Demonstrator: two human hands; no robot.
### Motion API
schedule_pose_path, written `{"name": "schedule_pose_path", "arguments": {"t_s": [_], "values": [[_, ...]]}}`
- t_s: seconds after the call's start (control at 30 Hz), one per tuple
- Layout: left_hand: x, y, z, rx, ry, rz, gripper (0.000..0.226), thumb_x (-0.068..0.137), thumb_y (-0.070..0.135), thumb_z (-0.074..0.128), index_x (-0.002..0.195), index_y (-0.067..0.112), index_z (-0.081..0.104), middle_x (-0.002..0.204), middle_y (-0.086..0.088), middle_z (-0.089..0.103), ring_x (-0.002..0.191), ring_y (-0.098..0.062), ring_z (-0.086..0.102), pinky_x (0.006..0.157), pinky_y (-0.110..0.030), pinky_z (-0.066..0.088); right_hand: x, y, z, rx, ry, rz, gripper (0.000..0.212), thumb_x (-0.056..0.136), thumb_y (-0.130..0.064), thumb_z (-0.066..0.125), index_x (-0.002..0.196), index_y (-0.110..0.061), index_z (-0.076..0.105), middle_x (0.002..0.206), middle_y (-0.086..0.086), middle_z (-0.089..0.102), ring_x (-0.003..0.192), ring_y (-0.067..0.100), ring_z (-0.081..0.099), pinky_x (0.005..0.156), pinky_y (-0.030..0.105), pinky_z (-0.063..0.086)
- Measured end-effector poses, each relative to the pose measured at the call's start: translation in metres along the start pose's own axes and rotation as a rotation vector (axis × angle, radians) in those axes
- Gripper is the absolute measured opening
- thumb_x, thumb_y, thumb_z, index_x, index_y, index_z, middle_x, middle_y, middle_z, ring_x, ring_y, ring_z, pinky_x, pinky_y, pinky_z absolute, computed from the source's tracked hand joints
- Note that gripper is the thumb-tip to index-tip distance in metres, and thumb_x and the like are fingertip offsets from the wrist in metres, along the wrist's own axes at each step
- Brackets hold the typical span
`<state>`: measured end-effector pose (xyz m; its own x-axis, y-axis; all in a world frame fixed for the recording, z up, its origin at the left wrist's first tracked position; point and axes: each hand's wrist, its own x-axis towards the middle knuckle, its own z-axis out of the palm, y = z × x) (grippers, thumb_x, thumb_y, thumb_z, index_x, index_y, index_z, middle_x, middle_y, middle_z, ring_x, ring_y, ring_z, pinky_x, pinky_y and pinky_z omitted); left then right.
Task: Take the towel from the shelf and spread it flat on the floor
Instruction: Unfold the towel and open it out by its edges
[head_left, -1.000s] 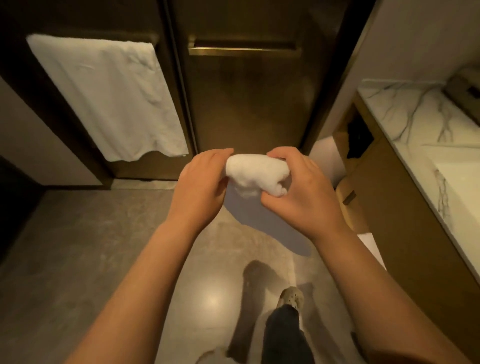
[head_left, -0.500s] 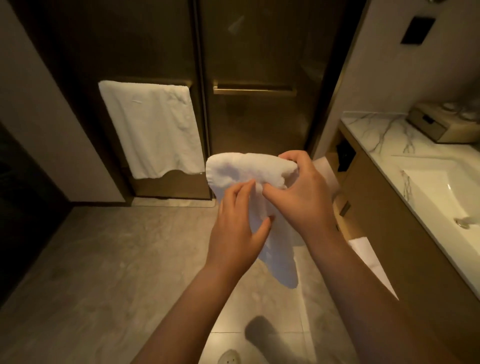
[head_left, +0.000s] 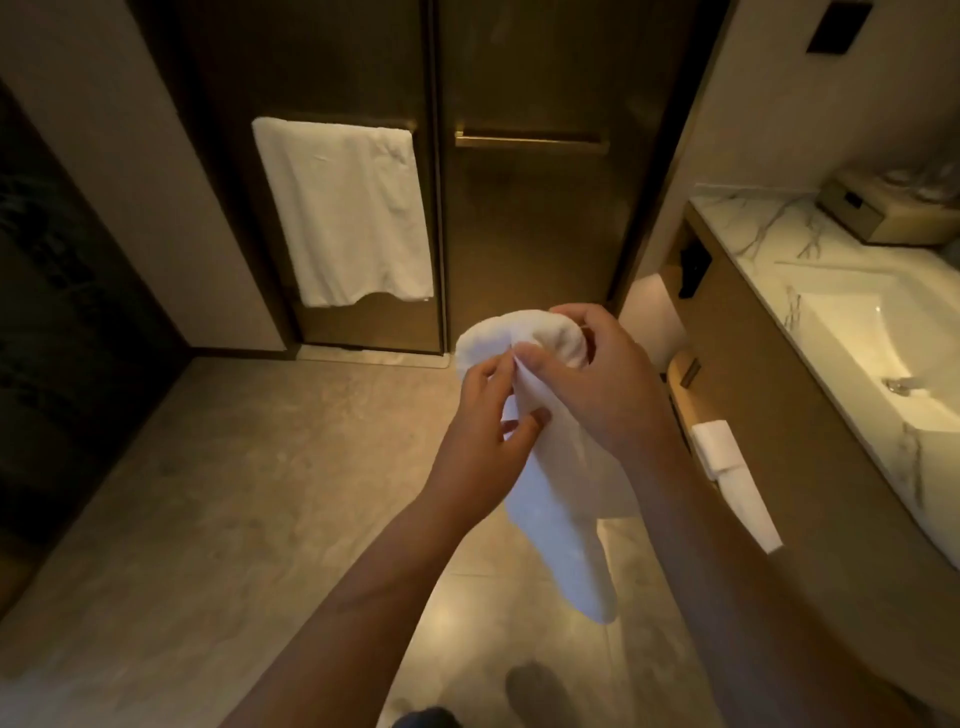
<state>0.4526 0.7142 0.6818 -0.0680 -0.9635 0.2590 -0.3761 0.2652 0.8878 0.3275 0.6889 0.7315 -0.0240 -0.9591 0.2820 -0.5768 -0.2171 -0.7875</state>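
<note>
A small white towel (head_left: 558, 525) hangs in the air in front of me, bunched at the top and drooping toward the grey tiled floor (head_left: 234, 493). My right hand (head_left: 597, 384) grips the bunched top edge from the right. My left hand (head_left: 483, 441) pinches a fold of the same towel just below, fingers closed on the cloth. Both forearms reach in from the bottom of the view. The towel's lower end dangles well above the floor.
A larger white towel (head_left: 345, 213) hangs on a bar on the dark door ahead. A marble counter (head_left: 748, 228) with a sink (head_left: 862, 343) runs along the right, with a box (head_left: 883, 213) on it and a folded white cloth (head_left: 727, 467) hanging from its front. My shoe (head_left: 535, 691) shows below.
My view has tilted up and back, showing more of the counter. The towel has unrolled and hangs longer; my left hand shifted from the top bundle to a fold lower down.
</note>
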Motion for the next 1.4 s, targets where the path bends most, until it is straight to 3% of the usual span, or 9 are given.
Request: {"name": "schedule_pose_path", "arguments": {"t_s": [0.2,0.37,0.6,0.7,0.83,0.9,1.03,1.2,1.4], "values": [[-0.024,-0.002,-0.055,-0.108,-0.131,0.0,0.046,0.093,0.018,0.052,0.136,0.031,0.043,0.137,0.016,0.03,0.116,0.021,0.029,0.086,-0.011,0.044,-0.044,-0.032,0.022,0.161,0.046,0.004,0.035,0.09,-0.039,0.061,0.122,-0.026,0.055,0.099,-0.025,0.055,0.087,-0.01,0.055,0.065,0.001,0.042],[-0.046,-0.018,-0.12,-0.197,-0.15,0.006,0.046,0.091,0.029,0.056,0.134,0.032,0.044,0.136,0.013,0.031,0.107,0.021,0.041,0.076,-0.005,0.045,-0.07,-0.07,0.067,0.236,-0.009,-0.023,0.031,0.093,-0.032,0.059,0.122,-0.037,0.053,0.101,-0.034,0.056,0.094,-0.021,0.053,0.067,-0.003,0.04],[-0.078,-0.055,-0.225,-0.079,-0.071,0.002,0.038,0.092,0.031,0.051,0.129,0.034,0.045,0.129,0.019,0.037,0.111,0.019,0.039,0.08,-0.003,0.041,-0.11,-0.125,0.166,0.25,-0.045,-0.074,0.056,0.092,-0.023,0.058,0.142,-0.039,0.037,0.105,-0.062,0.038,0.105,-0.031,0.041,0.075,-0.006,0.034],[-0.09,-0.064,-0.248,-0.032,-0.009,0.019,0.035,0.094,0.026,0.045,0.126,0.039,0.043,0.118,0.021,0.042,0.104,0.023,0.04,0.075,0.004,0.035,-0.128,-0.14,0.197,0.164,-0.031,-0.135,0.071,0.091,-0.019,0.062,0.15,-0.029,0.022,0.116,-0.053,0.036,0.108,-0.029,0.039,0.081,-0.004,0.034],[-0.103,-0.073,-0.262,0.063,0.002,0.008,0.034,0.094,0.033,0.044,0.128,0.038,0.042,0.114,0.022,0.044,0.099,0.026,0.04,0.069,-0.003,0.039,-0.15,-0.146,0.216,0.042,-0.013,-0.113,0.084,0.086,-0.008,0.056,0.151,-0.036,0.01,0.131,-0.006,0.053,0.11,-0.004,0.05,0.085,0.011,0.043],[-0.11,-0.074,-0.264,0.09,0.009,0.008,0.033,0.095,0.034,0.043,0.128,0.033,0.044,0.117,0.016,0.047,0.099,0.024,0.041,0.07,-0.007,0.037,-0.157,-0.146,0.215,0.01,-0.004,-0.118,0.083,0.086,-0.005,0.052,0.151,-0.036,0.011,0.132,0.005,0.053,0.113,0.008,0.053,0.089,0.019,0.046],[-0.125,-0.065,-0.261,0.112,0.042,-0.002,0.029,0.096,0.03,0.041,0.124,0.029,0.046,0.113,0.012,0.053,0.099,0.011,0.05,0.073,-0.009,0.036,-0.168,-0.151,0.204,-0.003,0.022,-0.183,0.073,0.088,0.003,0.048,0.151,-0.024,0.022,0.129,0.014,0.055,0.116,0.019,0.053,0.092,0.021,0.044],[-0.137,-0.043,-0.252,0.18,0.067,0.02,0.033,0.097,0.029,0.042,0.129,0.036,0.043,0.105,0.024,0.049,0.09,0.026,0.044,0.069,0.001,0.033,-0.181,-0.147,0.181,-0.03,0.081,-0.245,0.056,0.093,0.001,0.052,0.145,-0.005,0.033,0.138,0.012,0.052,0.123,0.012,0.05,0.101,0.02,0.04],[-0.144,-0.031,-0.244,0.331,-0.012,0.065,0.039,0.097,0.029,0.04,0.136,0.027,0.037,0.116,0.005,0.059,0.093,-0.002,0.05,0.073,-0.014,0.036,-0.195,-0.137,0.156,-0.023,0.145,-0.248,0.051,0.094,-0.004,0.055,0.142,-0.006,0.04,0.136,0.003,0.055,0.119,0.008,0.053,0.098,0.015,0.042]]}}
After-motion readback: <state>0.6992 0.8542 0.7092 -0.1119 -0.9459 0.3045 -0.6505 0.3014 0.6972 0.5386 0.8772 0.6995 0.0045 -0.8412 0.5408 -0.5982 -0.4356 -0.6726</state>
